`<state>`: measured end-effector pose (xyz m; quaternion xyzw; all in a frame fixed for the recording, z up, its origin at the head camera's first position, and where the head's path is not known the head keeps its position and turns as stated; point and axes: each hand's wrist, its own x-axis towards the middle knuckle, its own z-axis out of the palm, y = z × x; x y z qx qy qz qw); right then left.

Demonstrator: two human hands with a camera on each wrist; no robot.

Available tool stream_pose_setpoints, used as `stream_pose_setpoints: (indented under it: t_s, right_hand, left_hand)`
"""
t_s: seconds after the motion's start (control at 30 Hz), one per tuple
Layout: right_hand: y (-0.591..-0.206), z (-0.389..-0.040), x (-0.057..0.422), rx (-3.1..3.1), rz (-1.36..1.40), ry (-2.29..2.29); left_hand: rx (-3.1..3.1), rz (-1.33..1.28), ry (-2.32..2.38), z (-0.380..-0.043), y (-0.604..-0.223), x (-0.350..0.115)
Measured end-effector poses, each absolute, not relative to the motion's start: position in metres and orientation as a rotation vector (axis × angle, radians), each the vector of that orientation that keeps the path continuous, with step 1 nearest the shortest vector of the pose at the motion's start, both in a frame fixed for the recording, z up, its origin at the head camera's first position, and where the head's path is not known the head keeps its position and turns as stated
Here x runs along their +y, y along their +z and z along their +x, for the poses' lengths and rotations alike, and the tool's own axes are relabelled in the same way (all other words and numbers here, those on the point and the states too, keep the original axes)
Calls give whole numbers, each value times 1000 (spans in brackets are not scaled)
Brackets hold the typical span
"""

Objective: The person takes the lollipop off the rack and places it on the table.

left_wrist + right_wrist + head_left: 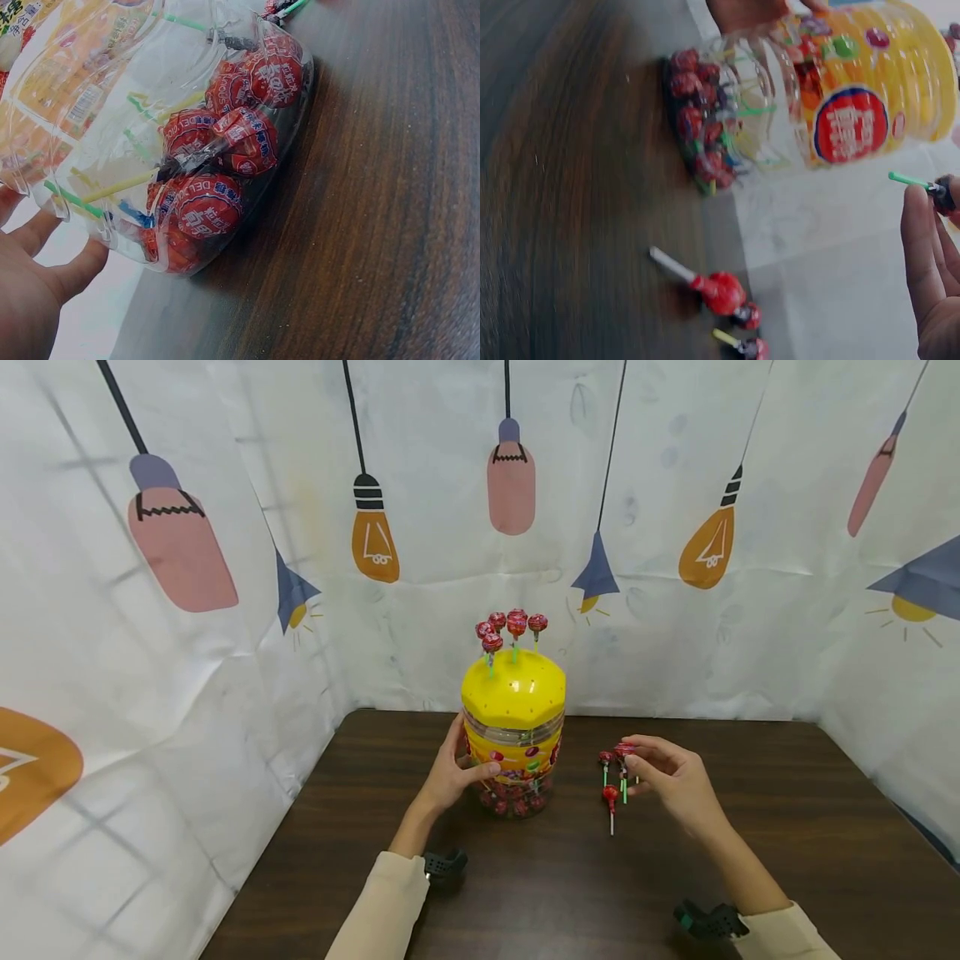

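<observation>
A clear plastic jar [517, 760] with a yellow lid [517, 693] stands upright on the table, red-wrapped lollipops [247, 142] piled at its bottom. Several more lollipops [516, 623] stick up from holes in the lid. My left hand [450, 772] grips the jar's left side, thumb across its front; the left wrist view shows this hand [37, 277] against the clear wall. To the right of the jar, my right hand [671, 772] pinches a dark red lollipop [943, 193] whose green stick points away from the fingers. Below it lie loose lollipops, among them a bright red one [611, 794] with a white stick.
The dark brown wooden table [570, 893] carries the jar near its middle. Behind it hangs a pale cloth [435, 643] printed with lamps and bulbs. Dark bands [446, 865] sit at both wrists, by the cream sleeves [386, 902].
</observation>
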<state>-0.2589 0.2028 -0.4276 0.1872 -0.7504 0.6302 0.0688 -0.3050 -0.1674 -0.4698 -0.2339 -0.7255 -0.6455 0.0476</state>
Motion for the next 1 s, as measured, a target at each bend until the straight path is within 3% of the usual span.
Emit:
stream_pose_setpoints:
  t_s: [1.0]
  right_hand:
    - [-464, -286, 237, -2632, 374, 1871]
  left_hand:
    - [-2208, -731, -1964, -305, -469, -168]
